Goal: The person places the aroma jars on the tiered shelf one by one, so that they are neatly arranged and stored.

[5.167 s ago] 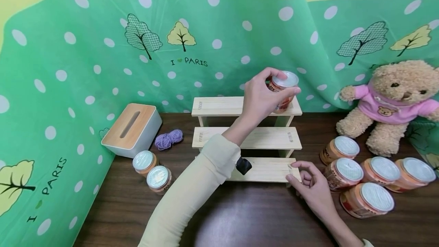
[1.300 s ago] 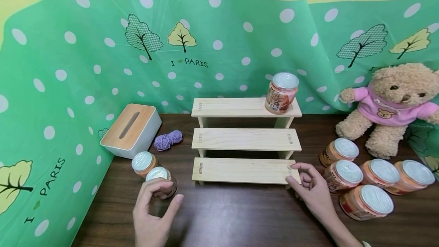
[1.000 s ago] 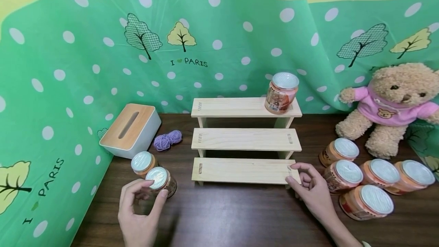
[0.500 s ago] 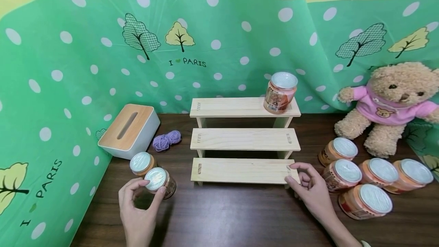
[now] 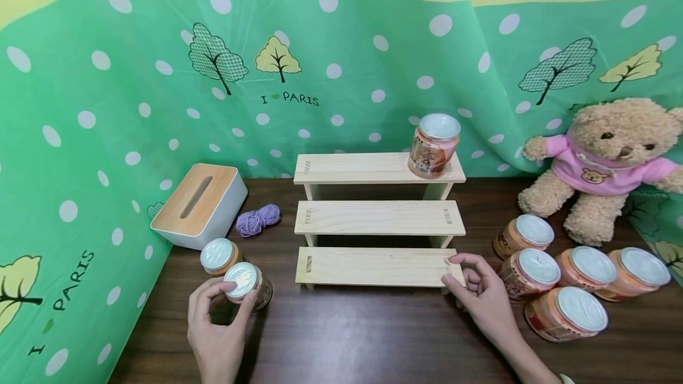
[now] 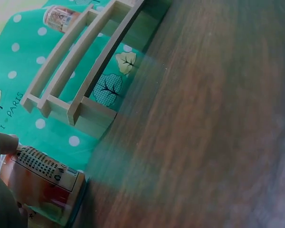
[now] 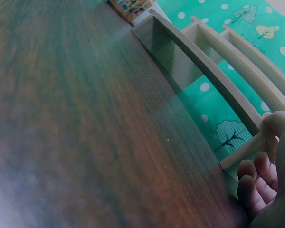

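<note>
My left hand (image 5: 216, 328) has thumb and fingers around the lid end of a jar (image 5: 262, 290) with a silvery lid and orange-brown label. In the left wrist view this jar (image 6: 47, 178) stands by the hand, its printed label showing. Another silver-lidded jar (image 5: 217, 255) is just behind it. With thumb and index finger, my right hand (image 5: 487, 298) pinches the right end of the lowest step of a three-tier wooden shelf (image 5: 373, 266); the other fingers are curled underneath. On the top tier, at its right end, stands one jar (image 5: 433, 150).
Several more jars (image 5: 573, 316) cluster right of the shelf, before a teddy bear (image 5: 603, 165) in a pink shirt. At back left are a tissue box (image 5: 219, 209) with a wooden lid and purple yarn (image 5: 258, 220). A green polka-dot cloth (image 5: 341, 93) hangs behind.
The left hand has let go of the jar on the top tier, moved down left, and closed its fingers on the front left jar. My right hand keeps its hold on the shelf.
</note>
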`<state>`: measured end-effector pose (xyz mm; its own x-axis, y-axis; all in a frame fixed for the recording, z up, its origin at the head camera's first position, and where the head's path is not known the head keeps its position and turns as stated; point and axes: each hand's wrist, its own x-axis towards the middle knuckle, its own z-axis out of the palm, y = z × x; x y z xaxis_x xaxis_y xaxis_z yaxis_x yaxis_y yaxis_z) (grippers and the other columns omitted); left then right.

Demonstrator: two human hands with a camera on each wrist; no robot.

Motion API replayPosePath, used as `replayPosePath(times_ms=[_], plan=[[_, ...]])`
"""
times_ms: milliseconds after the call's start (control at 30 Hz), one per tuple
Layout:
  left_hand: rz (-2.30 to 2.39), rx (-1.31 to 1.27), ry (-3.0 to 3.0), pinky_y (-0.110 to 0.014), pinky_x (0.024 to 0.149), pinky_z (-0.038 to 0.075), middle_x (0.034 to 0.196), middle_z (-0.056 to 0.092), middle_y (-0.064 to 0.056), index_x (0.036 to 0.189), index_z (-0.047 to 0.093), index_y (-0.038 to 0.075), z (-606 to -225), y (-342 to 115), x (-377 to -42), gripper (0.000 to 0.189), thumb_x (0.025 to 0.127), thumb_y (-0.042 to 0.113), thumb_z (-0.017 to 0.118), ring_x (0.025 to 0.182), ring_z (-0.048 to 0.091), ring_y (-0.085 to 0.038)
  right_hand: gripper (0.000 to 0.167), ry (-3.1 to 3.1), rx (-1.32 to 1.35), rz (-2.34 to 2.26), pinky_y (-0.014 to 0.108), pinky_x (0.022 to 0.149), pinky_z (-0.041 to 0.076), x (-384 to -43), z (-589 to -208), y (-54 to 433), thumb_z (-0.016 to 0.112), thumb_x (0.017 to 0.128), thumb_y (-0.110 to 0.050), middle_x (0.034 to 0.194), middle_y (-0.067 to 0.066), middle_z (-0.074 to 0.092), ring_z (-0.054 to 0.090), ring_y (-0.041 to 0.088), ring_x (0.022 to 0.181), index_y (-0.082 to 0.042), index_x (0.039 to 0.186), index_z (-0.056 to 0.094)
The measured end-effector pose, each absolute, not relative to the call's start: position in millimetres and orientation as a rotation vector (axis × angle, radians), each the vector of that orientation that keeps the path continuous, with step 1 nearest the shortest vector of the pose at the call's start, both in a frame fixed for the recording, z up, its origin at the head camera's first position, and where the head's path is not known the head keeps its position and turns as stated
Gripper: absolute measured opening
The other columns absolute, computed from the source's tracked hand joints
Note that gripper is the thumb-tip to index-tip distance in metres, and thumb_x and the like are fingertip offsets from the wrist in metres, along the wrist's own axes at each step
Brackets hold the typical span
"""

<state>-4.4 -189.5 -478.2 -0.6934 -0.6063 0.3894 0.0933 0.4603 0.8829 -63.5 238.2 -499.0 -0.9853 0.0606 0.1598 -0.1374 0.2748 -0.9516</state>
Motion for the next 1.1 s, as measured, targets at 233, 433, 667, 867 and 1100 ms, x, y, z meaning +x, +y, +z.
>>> replayPosePath(times_ms=[233, 433, 667, 867, 1100], plan=[[-1.219, 0.501, -2.062, -0.011, 0.088, 0.05, 0.126, 0.07, 0.004, 0.104, 0.079, 0.005, -474.4, -185.6, 1.0, 0.034, 0.079, 0.001, 0.101, 0.109, 0.063, -0.004, 0.037, -2.377, 0.068, 1.79, 0.029, 0.042, 0.045, -62.8, -499.0, 238.4, 0.078, 0.099, 0.007, 0.061, -0.002, 0.056, 0.05, 0.007, 0.047, 0.0, 0.132, 0.062], [-1.259, 0.43, -2.063, -0.013, 0.09, 0.049, 0.126, 0.067, 0.003, 0.104, 0.077, 0.003, -476.6, -181.4, 5.1, 0.037, 0.076, -0.003, 0.1, 0.114, 0.061, -0.006, 0.038, -2.379, 0.065, 1.796, 0.029, 0.042, 0.045, -62.8, -498.7, 237.9, 0.079, 0.099, 0.007, 0.061, 0.0, 0.056, 0.05, 0.008, 0.047, 0.0, 0.132, 0.062], [-1.321, 0.424, -2.04, -0.013, 0.092, 0.048, 0.128, 0.064, 0.006, 0.105, 0.074, 0.001, -480.3, -179.9, 2.5, 0.041, 0.074, -0.005, 0.1, 0.114, 0.06, -0.009, 0.038, -2.375, 0.067, 1.796, 0.029, 0.042, 0.046, -62.9, -499.0, 238.0, 0.078, 0.098, 0.008, 0.061, 0.0, 0.057, 0.051, 0.008, 0.047, 0.0, 0.131, 0.062], [-1.309, 0.474, -2.027, -0.013, 0.091, 0.05, 0.13, 0.07, 0.002, 0.104, 0.073, 0.0, -479.5, -177.0, 1.8, 0.042, 0.074, -0.005, 0.101, 0.113, 0.065, -0.011, 0.037, -2.382, 0.071, 1.792, 0.029, 0.042, 0.046, -63.2, -499.1, 237.9, 0.078, 0.099, 0.007, 0.062, -0.001, 0.057, 0.051, 0.009, 0.047, 0.0, 0.132, 0.061], [-1.278, 0.48, -1.967, -0.017, 0.088, 0.051, 0.123, 0.074, -0.001, 0.097, 0.076, 0.001, -481.2, -175.6, 1.0, 0.038, 0.07, -0.006, 0.103, 0.109, 0.067, -0.011, 0.037, -2.383, 0.07, 1.794, 0.029, 0.042, 0.046, -63.1, -498.1, 237.8, 0.078, 0.099, 0.006, 0.061, 0.002, 0.056, 0.051, 0.009, 0.046, 0.0, 0.132, 0.061]])
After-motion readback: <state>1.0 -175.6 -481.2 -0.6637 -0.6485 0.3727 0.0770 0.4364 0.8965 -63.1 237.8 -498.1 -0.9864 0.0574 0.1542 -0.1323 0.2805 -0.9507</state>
